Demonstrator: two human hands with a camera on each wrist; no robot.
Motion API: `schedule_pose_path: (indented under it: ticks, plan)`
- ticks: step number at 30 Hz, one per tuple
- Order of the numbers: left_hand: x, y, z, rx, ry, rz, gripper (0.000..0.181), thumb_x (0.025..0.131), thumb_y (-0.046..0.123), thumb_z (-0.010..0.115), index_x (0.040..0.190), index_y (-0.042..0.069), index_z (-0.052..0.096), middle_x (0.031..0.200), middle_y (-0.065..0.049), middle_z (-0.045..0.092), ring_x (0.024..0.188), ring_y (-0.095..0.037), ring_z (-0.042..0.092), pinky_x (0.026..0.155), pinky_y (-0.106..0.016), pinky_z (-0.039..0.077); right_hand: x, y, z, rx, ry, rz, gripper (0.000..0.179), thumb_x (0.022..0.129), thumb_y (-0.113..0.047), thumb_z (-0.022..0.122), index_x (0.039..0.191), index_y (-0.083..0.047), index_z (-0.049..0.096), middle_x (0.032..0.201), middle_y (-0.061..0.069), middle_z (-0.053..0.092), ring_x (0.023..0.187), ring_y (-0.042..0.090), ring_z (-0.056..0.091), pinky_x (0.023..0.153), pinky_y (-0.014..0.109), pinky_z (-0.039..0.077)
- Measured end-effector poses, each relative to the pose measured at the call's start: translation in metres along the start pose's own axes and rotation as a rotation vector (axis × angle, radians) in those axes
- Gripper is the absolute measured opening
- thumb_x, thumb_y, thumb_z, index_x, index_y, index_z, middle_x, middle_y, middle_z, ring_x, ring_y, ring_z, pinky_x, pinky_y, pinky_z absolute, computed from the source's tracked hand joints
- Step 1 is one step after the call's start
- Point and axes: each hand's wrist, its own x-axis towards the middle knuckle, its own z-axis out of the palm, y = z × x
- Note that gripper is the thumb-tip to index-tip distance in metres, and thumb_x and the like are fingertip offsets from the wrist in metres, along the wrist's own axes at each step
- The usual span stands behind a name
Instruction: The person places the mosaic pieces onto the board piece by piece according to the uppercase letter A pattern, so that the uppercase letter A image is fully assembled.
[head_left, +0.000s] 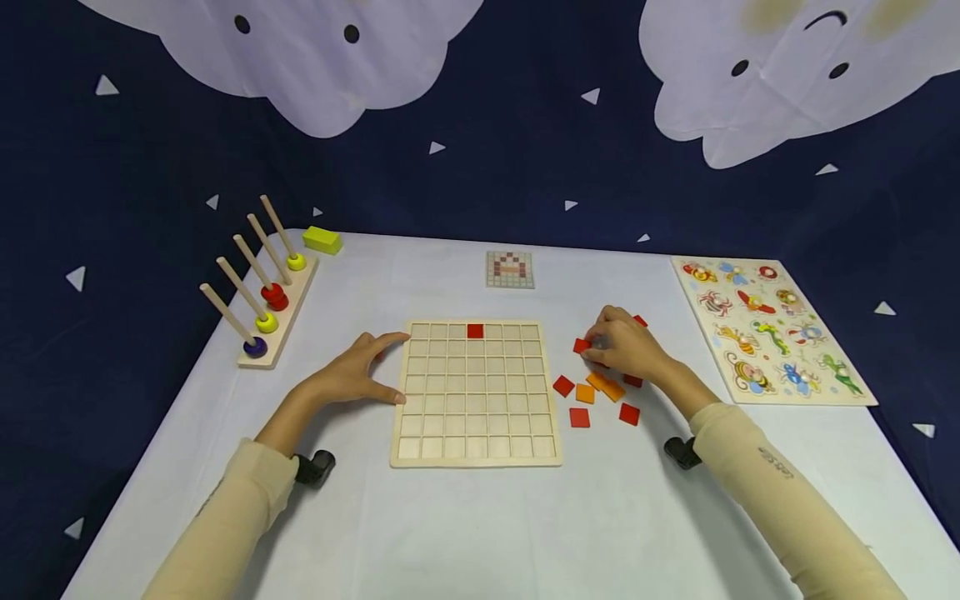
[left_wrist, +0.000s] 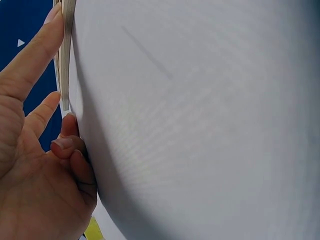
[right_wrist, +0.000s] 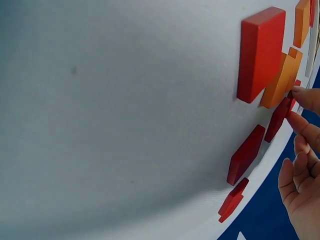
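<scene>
Right of centre in the head view, a small red tile point(head_left: 581, 346) sits at the fingertips of the right hand point(head_left: 628, 343), whose grip is nearly closed, thumb and finger pinching it. It should handle as light, stiff and perhaps slightly slippery, best taken by opposite edges. Nearby, mostly lower in the frame, lie loose orange tiles point(head_left: 585, 393) and more red ones. At centre is the gridded board point(head_left: 476, 462); at its left edge the left hand point(head_left: 348, 372) touches it, grip spread wide, grasping nothing.
</scene>
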Motion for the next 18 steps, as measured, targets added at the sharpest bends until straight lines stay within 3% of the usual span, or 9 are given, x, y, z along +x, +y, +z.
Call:
schedule_pose_path:
  ticks: [7,18]
  plan:
    - [0.001,0.001,-0.001,-0.006,-0.003,-0.005,0.102,0.070,0.037,0.090,0.154,0.018,0.034,0.105,-0.013,0.039,0.093,-0.026,0.043,0.084,-0.042,0.037,0.003,-0.003,0.000,0.001,0.036,-0.028,0.022,0.078,-0.019,0.083,0.093,-0.003,0.077,0.092,0.006,0.054,0.091,0.023,0.048,0.078,0.038,0.044]
    - [-0.001,0.003,-0.002,-0.016,0.000,-0.009,0.102,0.070,0.035,0.090,0.153,0.017,0.035,0.105,-0.014,0.040,0.093,-0.026,0.043,0.083,-0.042,0.037,0.016,-0.030,0.000,0.043,-0.006,-0.069,0.024,0.080,-0.021,0.082,0.095,-0.003,0.076,0.093,0.005,0.053,0.093,0.021,0.047,0.080,0.037,0.045]
